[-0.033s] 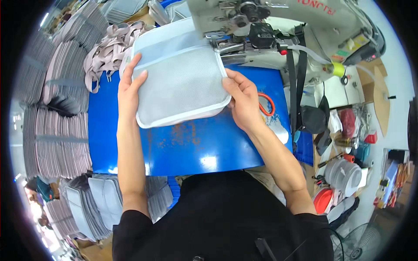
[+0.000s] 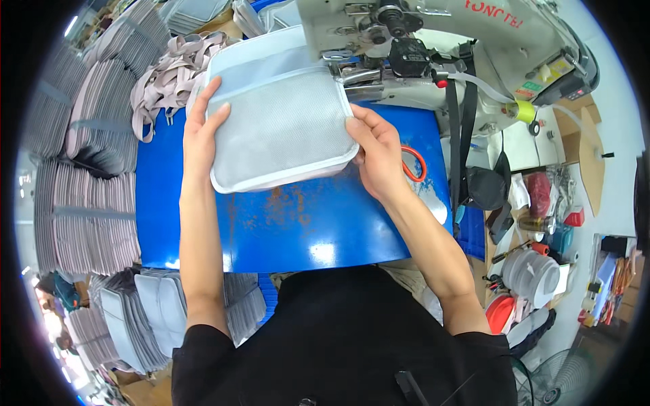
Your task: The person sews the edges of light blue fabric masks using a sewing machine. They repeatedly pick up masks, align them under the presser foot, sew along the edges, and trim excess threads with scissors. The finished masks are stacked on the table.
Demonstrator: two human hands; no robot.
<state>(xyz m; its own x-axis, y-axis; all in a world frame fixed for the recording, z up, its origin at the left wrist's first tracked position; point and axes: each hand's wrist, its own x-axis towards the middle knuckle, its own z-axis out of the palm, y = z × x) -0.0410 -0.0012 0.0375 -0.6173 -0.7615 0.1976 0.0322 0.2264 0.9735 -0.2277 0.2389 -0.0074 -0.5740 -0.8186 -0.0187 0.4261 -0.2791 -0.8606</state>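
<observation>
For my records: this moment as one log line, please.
left hand: mesh panel, left edge; right hand: panel, right edge; place: at sewing machine

Stacks (image 2: 95,227) stand left of the table (image 2: 365,223), the panel (image 2: 281,132) over it, the sewing machine (image 2: 453,24) behind right.

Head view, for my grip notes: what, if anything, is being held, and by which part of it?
The grey mesh piece: the left hand holds its left edge, the right hand its right edge near the lower corner.
</observation>
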